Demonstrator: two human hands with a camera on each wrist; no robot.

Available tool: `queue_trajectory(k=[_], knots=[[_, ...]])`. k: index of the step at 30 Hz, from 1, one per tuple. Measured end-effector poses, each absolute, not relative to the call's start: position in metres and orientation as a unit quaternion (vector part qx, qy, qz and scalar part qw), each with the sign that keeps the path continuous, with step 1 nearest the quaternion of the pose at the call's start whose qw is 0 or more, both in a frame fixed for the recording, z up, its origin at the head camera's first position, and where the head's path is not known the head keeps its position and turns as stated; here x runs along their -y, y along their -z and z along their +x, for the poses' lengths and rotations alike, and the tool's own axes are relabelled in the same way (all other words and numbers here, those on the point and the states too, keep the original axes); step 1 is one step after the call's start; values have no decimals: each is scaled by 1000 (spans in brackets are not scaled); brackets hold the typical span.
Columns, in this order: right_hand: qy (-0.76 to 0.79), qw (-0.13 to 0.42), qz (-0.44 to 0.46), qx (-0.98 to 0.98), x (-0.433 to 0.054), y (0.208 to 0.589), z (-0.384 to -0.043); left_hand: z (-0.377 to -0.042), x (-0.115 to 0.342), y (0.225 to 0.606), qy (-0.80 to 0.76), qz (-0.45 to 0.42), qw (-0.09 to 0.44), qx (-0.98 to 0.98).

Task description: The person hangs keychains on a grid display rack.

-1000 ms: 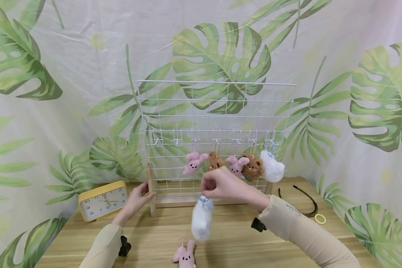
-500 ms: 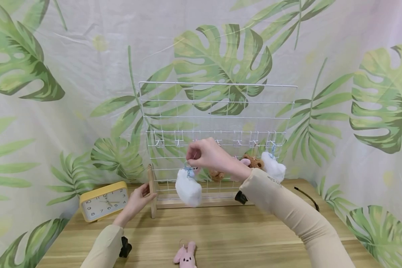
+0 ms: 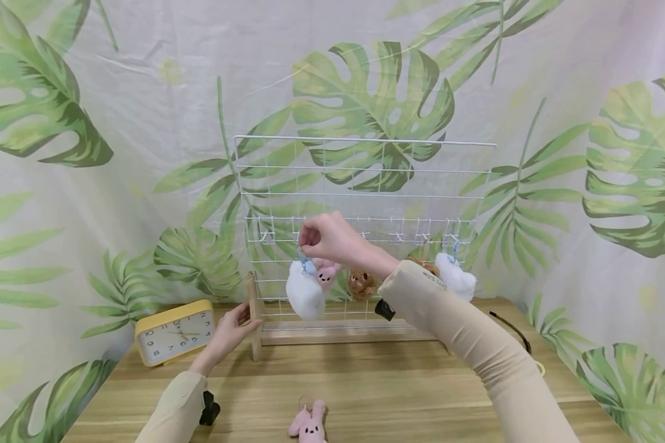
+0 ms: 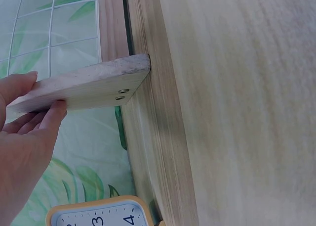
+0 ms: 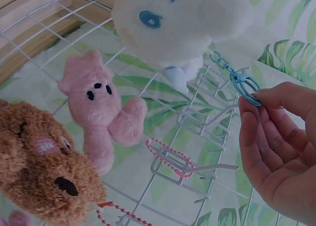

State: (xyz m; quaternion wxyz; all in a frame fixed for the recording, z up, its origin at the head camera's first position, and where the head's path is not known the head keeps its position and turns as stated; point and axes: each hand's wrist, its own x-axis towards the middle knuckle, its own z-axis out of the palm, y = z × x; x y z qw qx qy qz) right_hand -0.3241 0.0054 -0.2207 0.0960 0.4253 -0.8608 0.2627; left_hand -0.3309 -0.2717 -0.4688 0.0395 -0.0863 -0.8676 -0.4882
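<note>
My right hand (image 3: 335,240) pinches the light-blue key ring (image 5: 247,90) of a white plush keychain (image 3: 305,292) between thumb and fingers. The plush dangles in front of the left half of a white wire grid rack (image 3: 366,194), close to the bare hooks (image 5: 217,114) there. A pink bunny plush (image 5: 96,95) and a brown bear plush (image 5: 44,157) hang beside it. At the rack's left end my left hand (image 3: 229,332) grips the wooden side post (image 4: 94,85), thumb on one face and fingers on the other. The right forearm hides part of the hanging row.
Another white plush (image 3: 455,277) hangs at the rack's right end. A pink bunny keychain (image 3: 310,427) lies on the table's near part. To the left stands a yellow clock (image 3: 174,335). A black headband (image 3: 512,329) and a partly hidden yellow ring (image 3: 540,368) lie right.
My right hand has carried the white plush keychain up and left, from above the table to the hooks left of the hanging pink bunny. The left hand has stayed on the post.
</note>
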Motion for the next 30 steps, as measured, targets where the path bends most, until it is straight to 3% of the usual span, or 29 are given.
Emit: queue_trajectory(k=[30], knots=[[-233,101,392,884,14,222,-355,-329,271,469,493,-80,41,865]])
